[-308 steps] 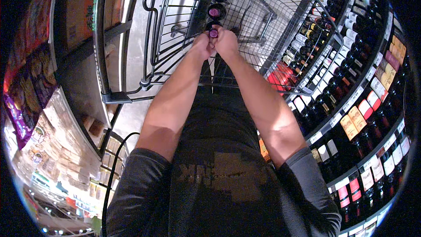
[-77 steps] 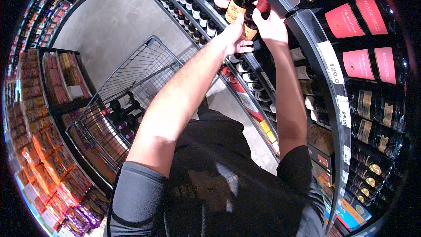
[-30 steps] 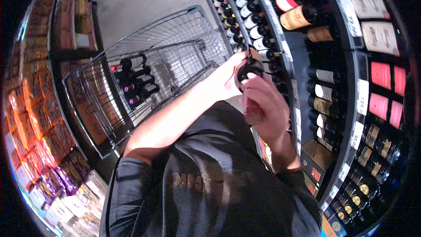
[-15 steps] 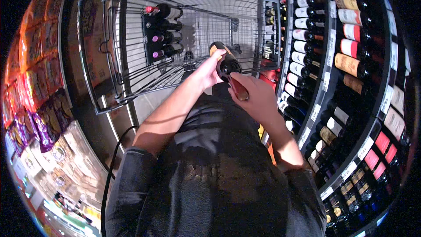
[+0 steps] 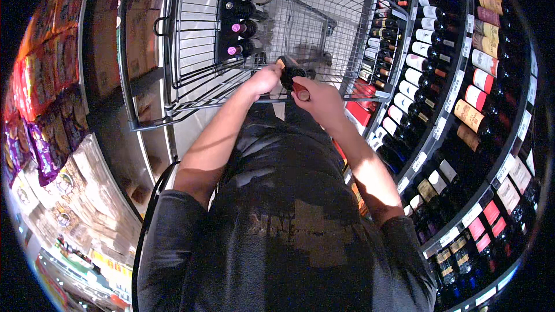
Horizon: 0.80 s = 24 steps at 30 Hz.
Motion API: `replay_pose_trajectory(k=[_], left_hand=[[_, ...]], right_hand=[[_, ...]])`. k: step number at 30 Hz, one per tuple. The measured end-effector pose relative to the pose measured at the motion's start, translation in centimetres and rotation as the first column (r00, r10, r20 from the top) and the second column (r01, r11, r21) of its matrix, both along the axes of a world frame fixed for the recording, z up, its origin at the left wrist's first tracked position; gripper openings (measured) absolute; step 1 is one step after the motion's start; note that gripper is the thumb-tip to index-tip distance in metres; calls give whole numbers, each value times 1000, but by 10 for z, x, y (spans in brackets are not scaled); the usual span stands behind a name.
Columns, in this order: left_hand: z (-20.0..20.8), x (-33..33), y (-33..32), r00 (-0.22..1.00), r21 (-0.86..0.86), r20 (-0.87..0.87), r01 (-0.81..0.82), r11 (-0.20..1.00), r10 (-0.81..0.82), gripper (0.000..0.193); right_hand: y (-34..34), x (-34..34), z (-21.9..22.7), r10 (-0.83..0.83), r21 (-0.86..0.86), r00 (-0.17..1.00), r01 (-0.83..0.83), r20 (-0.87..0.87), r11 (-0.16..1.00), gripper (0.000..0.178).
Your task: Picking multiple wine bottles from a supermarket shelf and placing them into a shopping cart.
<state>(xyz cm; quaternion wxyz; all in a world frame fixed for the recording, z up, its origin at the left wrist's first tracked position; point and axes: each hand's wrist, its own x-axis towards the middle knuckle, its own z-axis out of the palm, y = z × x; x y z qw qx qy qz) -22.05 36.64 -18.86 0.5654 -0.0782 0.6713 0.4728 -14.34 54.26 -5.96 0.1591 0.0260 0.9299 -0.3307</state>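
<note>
A dark wine bottle (image 5: pixel 293 77) with a red neck capsule is held at the near side of a wire shopping cart (image 5: pixel 248 97). My right hand (image 5: pixel 318 101) is closed around its neck, and the capped end points up toward me. On the bottle's left side, by an orange-gold label, my left hand (image 5: pixel 264 81) has its fingers curled against it; the fingertips are partly hidden. Inside the cart, several wine bottles (image 5: pixel 250 28) lie side by side on a dark panel, their pink, red and dark caps facing left.
Shelves of wine bottles (image 5: pixel 425 60) with price strips (image 5: pixel 462 222) curve along the right. To the left hang red and purple snack bags (image 5: pixel 46 127), above pale packages (image 5: pixel 87 199). Beyond the cart's right corner is a red box (image 5: pixel 359 107).
The cart and shelves have shifted right and upward in view. The bottle has turned so its capped end faces me more, and my left hand has curled more tightly at its side.
</note>
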Motion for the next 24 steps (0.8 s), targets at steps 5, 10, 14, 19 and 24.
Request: replay_pose_trajectory(k=[5,10,14,19,24], left_hand=[[40,-9,-26,943,25,-192,282,959,-272,67],[5,-7,-55,879,-64,-282,383,921,-385,58],[-10,-23,-73,853,-109,-246,448,888,-460,53],[-24,-42,-93,821,-79,-240,516,853,-519,50],[-78,-42,-111,805,-156,-233,523,838,-546,46]], right_hand=[[-22,-9,-39,68,-26,995,-67,71,997,40],[-50,-21,-61,185,-27,980,-183,76,983,44],[-69,-31,-73,198,-16,971,-197,135,980,41],[-92,-36,-104,214,-44,970,-210,118,977,36],[-115,-50,-126,237,21,958,-243,162,970,35]])
